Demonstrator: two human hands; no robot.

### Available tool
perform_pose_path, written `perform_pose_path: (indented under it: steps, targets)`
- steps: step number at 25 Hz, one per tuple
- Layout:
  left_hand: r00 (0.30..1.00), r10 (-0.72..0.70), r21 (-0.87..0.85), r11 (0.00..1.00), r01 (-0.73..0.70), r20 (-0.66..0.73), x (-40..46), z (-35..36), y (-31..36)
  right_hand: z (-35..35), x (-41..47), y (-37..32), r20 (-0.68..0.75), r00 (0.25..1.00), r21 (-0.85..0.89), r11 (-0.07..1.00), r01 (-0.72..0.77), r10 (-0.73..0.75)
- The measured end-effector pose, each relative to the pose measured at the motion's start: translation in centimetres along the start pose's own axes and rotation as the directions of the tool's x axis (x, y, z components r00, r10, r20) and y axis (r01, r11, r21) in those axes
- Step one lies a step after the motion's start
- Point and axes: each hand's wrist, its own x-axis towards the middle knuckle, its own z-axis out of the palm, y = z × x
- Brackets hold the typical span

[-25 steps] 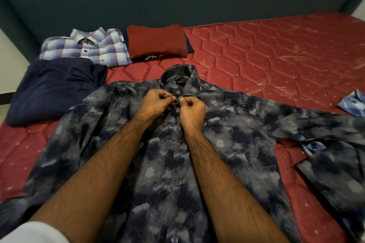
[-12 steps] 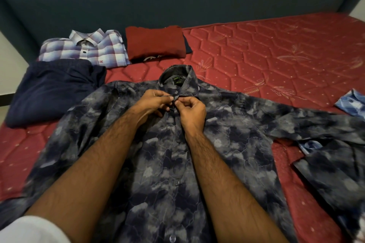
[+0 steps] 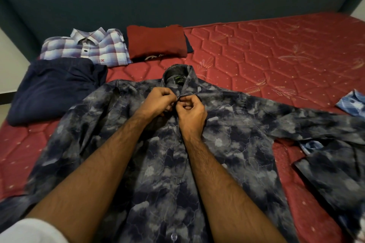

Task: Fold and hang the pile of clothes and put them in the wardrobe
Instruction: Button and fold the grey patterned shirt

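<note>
**Patterned shirt being buttoned on a red mattress**

Patterned shirt (image 3: 227, 144), dark grey-blue with cloud-like blotches, is spread front-up across the centre of the frame, its collar toward the top and one sleeve stretched to the right edge. The placket just below the collar is pinched by both hands: the left hand (image 3: 159, 102) and the right hand (image 3: 192, 113) are curled closed on the fabric there, fingertips meeting.

The surface is a red quilted mattress (image 3: 266, 51) with a hexagonal stitch pattern. A dark teal padded headboard (image 3: 177, 0) fills the top of the frame. At upper left, a folded checked shirt (image 3: 85, 47), a folded red garment (image 3: 156, 41) and a folded navy garment (image 3: 55, 89) are laid together. A blue patterned cloth (image 3: 353, 102) is seen at the right edge. A white sleeve (image 3: 29, 231) shows at lower left.
</note>
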Motion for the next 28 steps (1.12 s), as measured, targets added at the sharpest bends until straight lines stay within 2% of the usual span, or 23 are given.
perform_pose_path:
  steps: [4, 9, 18, 23, 25, 28]
  targets:
    - [0.993, 0.116, 0.123, 0.986, -0.114, -0.012, 0.1, -0.1, -0.5, 0.3, 0.1, 0.0, -0.003, 1.0, -0.054, 0.999, 0.011, -0.011]
    - [0.985, 0.168, 0.38, 0.914, -0.14, -0.042, 0.2, 0.3, -1.1, 0.3, 0.2, 0.4, -0.007, 1.0, -0.074, 0.997, -0.01, 0.009]
    - [0.959, 0.266, 0.336, 0.916, -0.22, -0.098, -0.3, 0.7, -2.2, 0.2, 0.3, -0.1, -0.028, 1.0, -0.126, 0.992, -0.009, 0.005]
    - [0.918, 0.391, 0.298, 0.885, -0.358, -0.057, -0.4, 0.1, -3.1, 0.1, 0.5, -0.3, 0.032, 0.998, -0.151, 0.988, -0.04, 0.046]
    - [0.888, 0.455, 0.332, 0.849, -0.41, -0.065, -0.6, -0.1, -3.2, 0.3, 0.5, -0.3, 0.037, 0.998, -0.173, 0.984, -0.043, 0.05]
    - [0.804, 0.592, 0.439, 0.739, -0.512, -0.06, -0.6, 0.1, -3.5, 0.3, 0.4, -0.2, 0.047, 0.997, -0.174, 0.984, -0.046, 0.055]
